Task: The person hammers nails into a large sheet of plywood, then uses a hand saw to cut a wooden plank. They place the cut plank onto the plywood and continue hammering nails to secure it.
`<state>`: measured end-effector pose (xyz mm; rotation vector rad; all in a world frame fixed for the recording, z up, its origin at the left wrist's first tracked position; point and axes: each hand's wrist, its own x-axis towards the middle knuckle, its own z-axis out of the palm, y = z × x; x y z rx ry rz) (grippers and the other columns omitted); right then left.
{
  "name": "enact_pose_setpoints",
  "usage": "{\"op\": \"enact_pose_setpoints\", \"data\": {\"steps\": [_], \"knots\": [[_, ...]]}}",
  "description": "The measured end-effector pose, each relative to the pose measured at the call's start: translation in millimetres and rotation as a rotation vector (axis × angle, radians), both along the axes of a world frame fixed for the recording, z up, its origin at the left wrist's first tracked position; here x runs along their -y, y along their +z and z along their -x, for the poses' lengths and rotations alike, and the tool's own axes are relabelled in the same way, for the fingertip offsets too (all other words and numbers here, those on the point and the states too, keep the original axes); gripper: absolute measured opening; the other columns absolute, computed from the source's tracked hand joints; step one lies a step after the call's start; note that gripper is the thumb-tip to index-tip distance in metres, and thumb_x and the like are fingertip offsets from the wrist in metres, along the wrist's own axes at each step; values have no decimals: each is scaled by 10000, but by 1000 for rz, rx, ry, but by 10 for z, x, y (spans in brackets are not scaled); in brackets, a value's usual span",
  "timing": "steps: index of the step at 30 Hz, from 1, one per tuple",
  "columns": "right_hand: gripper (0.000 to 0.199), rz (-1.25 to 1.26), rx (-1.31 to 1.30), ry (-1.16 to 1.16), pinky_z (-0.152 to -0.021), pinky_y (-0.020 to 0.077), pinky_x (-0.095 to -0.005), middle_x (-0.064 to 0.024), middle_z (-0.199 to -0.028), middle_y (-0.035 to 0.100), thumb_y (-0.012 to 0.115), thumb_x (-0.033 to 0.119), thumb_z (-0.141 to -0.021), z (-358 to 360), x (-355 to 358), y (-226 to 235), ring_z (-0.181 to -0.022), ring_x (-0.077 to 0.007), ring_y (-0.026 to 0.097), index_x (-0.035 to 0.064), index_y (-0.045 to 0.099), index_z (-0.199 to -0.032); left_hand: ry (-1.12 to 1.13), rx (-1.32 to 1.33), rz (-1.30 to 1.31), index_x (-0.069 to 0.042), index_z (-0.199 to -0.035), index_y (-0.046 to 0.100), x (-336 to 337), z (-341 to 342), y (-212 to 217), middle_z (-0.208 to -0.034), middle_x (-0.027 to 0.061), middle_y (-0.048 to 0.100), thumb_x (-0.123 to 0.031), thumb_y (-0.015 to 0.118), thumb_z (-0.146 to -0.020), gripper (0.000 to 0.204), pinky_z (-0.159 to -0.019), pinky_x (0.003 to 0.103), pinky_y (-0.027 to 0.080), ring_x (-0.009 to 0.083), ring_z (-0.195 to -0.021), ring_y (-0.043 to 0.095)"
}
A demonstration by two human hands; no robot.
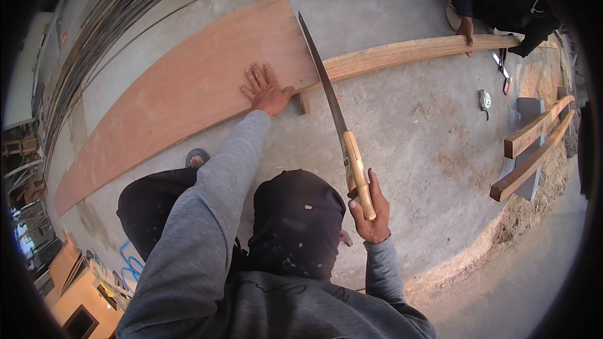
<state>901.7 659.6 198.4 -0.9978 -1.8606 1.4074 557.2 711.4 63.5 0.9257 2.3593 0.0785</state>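
Observation:
My left hand (267,93) lies flat with spread fingers on a reddish plywood sheet (188,85), close to its right end. In my right hand (372,213) is the wooden handle of a handsaw (335,103), held with fingers wrapped round it. The long blade points away from me, beside the sheet's cut right edge, and crosses in front of a long timber beam (402,55). Whether its teeth touch the wood I cannot tell. A short wood block (304,103) shows under the sheet's near edge. My knees are bent on either side of my left forearm.
At the far right, a co-worker's hand (466,32) rests on the beam. Nearby on the concrete lie a white tape measure (484,102) and a small red-and-black tool (505,81). Two timber pieces (534,156) sit at the right. A bundle of thin metal rods (103,31) runs along the left.

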Motion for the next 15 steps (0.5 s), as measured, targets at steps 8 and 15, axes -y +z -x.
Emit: {"op": "enact_pose_setpoints", "data": {"steps": [8, 15], "knots": [[589, 28, 216, -46, -627, 518, -288, -84, -783, 650, 685, -18, -825, 24, -42, 75, -653, -129, 626, -69, 521, -1389, -3, -20, -16, -21, -1608, -44, 5, -30, 4, -1660, 256, -163, -575, 582, -906, 1091, -1149, 691, -94, 428, -1519, -223], [617, -160, 134, -25, -623, 539, -300, -101, -798, 685, 665, -30, -771, 114, -154, 22, -673, -165, 689, -61, 540, -1375, -10, -26, -33, -20, -1607, -47, 26, -13, -55, -1658, 257, -171, -580, 582, -905, 1096, -1142, 704, -96, 428, -1517, -230]]}}
